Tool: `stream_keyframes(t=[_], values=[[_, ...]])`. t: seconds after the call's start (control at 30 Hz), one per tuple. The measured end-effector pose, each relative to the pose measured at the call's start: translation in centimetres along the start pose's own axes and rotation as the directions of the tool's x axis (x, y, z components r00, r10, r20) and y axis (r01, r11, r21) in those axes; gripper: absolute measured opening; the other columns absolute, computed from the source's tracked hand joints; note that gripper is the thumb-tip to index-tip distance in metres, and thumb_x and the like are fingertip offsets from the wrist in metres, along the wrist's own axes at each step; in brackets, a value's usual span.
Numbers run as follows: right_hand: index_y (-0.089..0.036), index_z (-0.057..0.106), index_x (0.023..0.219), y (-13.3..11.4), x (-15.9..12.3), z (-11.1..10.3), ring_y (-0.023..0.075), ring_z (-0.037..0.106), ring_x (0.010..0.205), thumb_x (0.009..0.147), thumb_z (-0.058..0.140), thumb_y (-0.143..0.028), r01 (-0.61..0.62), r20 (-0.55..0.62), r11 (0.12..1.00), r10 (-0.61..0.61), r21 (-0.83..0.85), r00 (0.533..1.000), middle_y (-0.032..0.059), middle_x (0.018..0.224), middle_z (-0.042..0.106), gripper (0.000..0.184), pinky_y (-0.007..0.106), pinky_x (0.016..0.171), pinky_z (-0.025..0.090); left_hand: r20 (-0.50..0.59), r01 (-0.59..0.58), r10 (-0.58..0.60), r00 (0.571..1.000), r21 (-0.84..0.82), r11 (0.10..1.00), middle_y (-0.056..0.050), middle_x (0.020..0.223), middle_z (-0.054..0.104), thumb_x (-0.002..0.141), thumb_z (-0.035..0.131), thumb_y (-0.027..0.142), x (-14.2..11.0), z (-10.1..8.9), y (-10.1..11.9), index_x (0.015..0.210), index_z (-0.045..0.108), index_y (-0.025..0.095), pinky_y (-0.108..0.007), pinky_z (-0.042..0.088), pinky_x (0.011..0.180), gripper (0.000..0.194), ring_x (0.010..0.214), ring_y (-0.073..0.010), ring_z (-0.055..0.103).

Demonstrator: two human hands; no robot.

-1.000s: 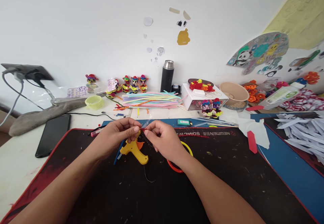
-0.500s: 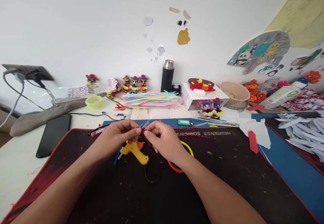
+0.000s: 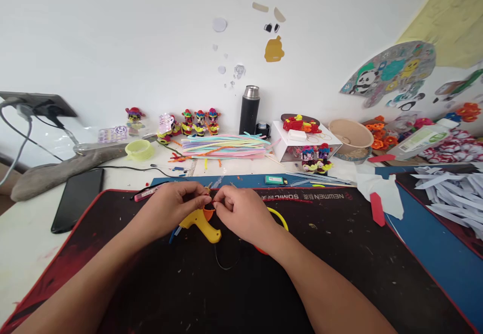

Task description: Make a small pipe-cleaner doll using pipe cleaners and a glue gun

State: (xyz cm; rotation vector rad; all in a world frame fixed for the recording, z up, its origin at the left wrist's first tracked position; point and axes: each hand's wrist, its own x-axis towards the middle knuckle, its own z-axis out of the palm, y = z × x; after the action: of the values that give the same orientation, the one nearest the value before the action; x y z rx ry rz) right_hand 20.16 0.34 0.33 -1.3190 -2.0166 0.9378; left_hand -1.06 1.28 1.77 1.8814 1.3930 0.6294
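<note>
My left hand (image 3: 181, 203) and my right hand (image 3: 237, 211) meet fingertip to fingertip above the mat's far half. Both pinch a small red piece (image 3: 212, 202), possibly a bit of pipe cleaner; the fingers cover most of it. Just below them a yellow hot glue gun (image 3: 206, 227) with an orange trigger lies on the black mat (image 3: 241, 294), its front partly hidden by my left hand. Behind my right wrist, a yellow and red ring (image 3: 280, 217) shows in part. A pink-handled tool (image 3: 145, 193) lies beyond my left wrist.
Pastel pipe cleaners (image 3: 226, 147) lie in a bundle at the back, near small figures (image 3: 199, 122) and a black thermos (image 3: 249, 110). A phone (image 3: 78, 200) is at left. White paper strips (image 3: 453, 193) pile up at right, beside a beige bowl (image 3: 350, 135).
My fingertips have shifted slightly around the red piece, and my right hand's fingers are more curled. The whole view has tilted a little; the glue gun stays where it was.
</note>
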Motion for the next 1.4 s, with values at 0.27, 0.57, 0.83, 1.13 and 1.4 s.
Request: stream_keyframes(t=[0.27, 0.57, 0.83, 1.13, 1.4], values=[[-0.023, 0.067, 0.099, 0.81, 0.37, 0.24, 0.0132, 0.054, 0.059, 0.098, 0.064, -0.031, -0.038, -0.041, 0.96, 0.051, 0.277, 0.998, -0.0047, 0.066, 0.062, 0.01, 0.026, 0.056, 0.037, -0.014, 0.048, -0.055, 0.998, -0.311, 0.949, 0.0, 0.07, 0.068, 0.088, 0.074, 0.058, 0.47, 0.53, -0.75, 0.076, 0.072, 0.02, -0.026, 0.046, 0.061, 0.04, 0.064, -0.0156, 0.056], [-0.022, 0.067, 0.097, 0.53, 0.32, 0.23, 0.0121, 0.055, 0.055, 0.099, 0.062, -0.027, -0.081, -0.029, 0.926, 0.099, 0.368, 0.995, -0.0042, 0.067, 0.062, 0.007, 0.025, 0.053, 0.038, -0.006, 0.053, -0.06, 0.998, -0.405, 0.913, 0.0, 0.068, 0.068, 0.086, 0.079, 0.056, 0.49, 0.83, -0.73, 0.075, 0.072, 0.02, -0.026, 0.047, 0.061, 0.038, 0.063, -0.0149, 0.056], [-0.02, 0.068, 0.091, 0.29, 0.24, -0.06, 0.0106, 0.042, 0.053, 0.095, 0.064, -0.024, -0.035, -0.053, 0.953, 0.054, 0.299, 0.997, -0.0084, 0.058, 0.049, 0.007, 0.026, 0.053, 0.031, 0.015, 0.074, -0.074, 0.997, -0.374, 0.924, 0.0, 0.069, 0.069, 0.084, 0.08, 0.056, 0.35, 0.64, -0.72, 0.078, 0.074, 0.021, -0.026, 0.047, 0.06, 0.037, 0.063, -0.0155, 0.057], [-0.022, 0.071, 0.084, 0.17, 0.04, 0.03, 0.0116, 0.044, 0.052, 0.092, 0.066, -0.017, 0.031, 0.014, 0.999, -0.03, -0.027, 0.999, -0.0059, 0.057, 0.054, 0.011, 0.03, 0.057, 0.027, 0.027, 0.01, -0.009, 1.0, -0.007, 1.0, -0.002, 0.076, 0.075, 0.09, 0.069, 0.056, 0.18, 0.18, -0.18, 0.08, 0.078, 0.022, -0.028, 0.045, 0.063, 0.036, 0.07, -0.0196, 0.062], [-0.022, 0.071, 0.098, 0.64, 0.29, 0.17, 0.013, 0.051, 0.059, 0.098, 0.063, -0.028, -0.024, -0.047, 0.979, 0.034, 0.2, 0.998, -0.0052, 0.065, 0.059, 0.01, 0.026, 0.057, 0.035, -0.012, 0.06, -0.065, 0.998, -0.25, 0.966, -0.002, 0.071, 0.071, 0.086, 0.074, 0.061, 0.36, 0.47, -0.43, 0.08, 0.075, 0.02, -0.027, 0.048, 0.061, 0.041, 0.065, -0.0175, 0.059]])
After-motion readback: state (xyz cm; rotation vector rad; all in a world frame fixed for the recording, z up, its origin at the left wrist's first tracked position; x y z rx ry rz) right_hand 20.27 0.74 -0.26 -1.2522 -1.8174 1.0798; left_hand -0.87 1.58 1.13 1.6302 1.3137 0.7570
